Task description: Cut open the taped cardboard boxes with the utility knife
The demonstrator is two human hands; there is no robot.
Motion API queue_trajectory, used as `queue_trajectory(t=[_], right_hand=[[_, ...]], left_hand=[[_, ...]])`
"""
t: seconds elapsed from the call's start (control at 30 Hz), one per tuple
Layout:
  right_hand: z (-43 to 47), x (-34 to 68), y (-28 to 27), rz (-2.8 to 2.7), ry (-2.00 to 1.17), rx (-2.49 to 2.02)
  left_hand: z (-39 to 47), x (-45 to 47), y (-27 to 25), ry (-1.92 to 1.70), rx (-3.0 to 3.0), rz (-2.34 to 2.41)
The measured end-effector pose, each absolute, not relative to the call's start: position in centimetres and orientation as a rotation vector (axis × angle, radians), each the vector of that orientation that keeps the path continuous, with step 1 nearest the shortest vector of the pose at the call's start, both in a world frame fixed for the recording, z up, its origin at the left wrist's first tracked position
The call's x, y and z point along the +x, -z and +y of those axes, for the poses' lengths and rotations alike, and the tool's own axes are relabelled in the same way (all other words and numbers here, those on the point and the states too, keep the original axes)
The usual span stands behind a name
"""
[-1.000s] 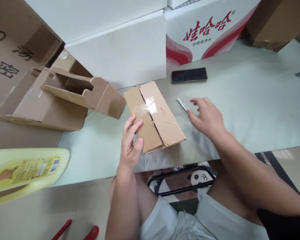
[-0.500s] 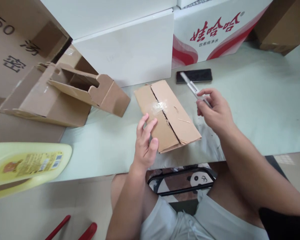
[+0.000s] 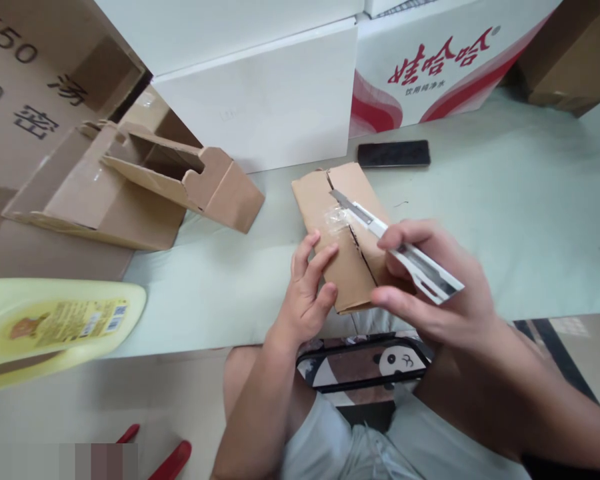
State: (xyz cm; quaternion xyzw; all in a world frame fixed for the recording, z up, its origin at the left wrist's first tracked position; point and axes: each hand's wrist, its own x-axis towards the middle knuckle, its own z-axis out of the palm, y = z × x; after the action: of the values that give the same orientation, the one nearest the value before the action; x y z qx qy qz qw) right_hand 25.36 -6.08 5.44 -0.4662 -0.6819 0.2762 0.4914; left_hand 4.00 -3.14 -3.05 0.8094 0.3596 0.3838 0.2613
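Observation:
A small flat cardboard box (image 3: 343,267) lies on the cloth-covered table, with a slit between its top flaps and clear tape (image 3: 337,220) across the middle of the slit. My left hand (image 3: 305,297) rests at the box's left edge, fingers apart, fingertips on the top flap. In my right hand (image 3: 450,287) is a white utility knife (image 3: 373,223) with its blade out. The blade tip is over the slit just beyond the tape; whether it touches the cardboard I cannot tell. Part of the box's right side is hidden by my right hand.
A black phone (image 3: 394,153) lies behind the box. Opened cardboard boxes (image 3: 225,193) stand to the left, beside a yellow bottle (image 3: 63,327) at the near left. White cartons (image 3: 260,100) and a red-and-white carton (image 3: 430,73) line the back. The table edge (image 3: 180,353) is near my lap.
My right hand has brought the knife left and down, from near the phone to above the box. The box has turned a little, with my left hand still at its edge.

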Motion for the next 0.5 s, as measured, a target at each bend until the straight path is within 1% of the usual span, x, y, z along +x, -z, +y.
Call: queue_trajectory(t=[0.23,0.5], right_hand=[[-5.7,24.2,-5.8,-1.698,-0.405,-1.242],[-5.9,23.9,-5.6,-1.687,-0.342,-1.335]], left_hand=[[-2.9,4.0,3.2,-1.059,2.162,0.954],[-2.9,4.1,3.4,-1.09,2.13,0.937]])
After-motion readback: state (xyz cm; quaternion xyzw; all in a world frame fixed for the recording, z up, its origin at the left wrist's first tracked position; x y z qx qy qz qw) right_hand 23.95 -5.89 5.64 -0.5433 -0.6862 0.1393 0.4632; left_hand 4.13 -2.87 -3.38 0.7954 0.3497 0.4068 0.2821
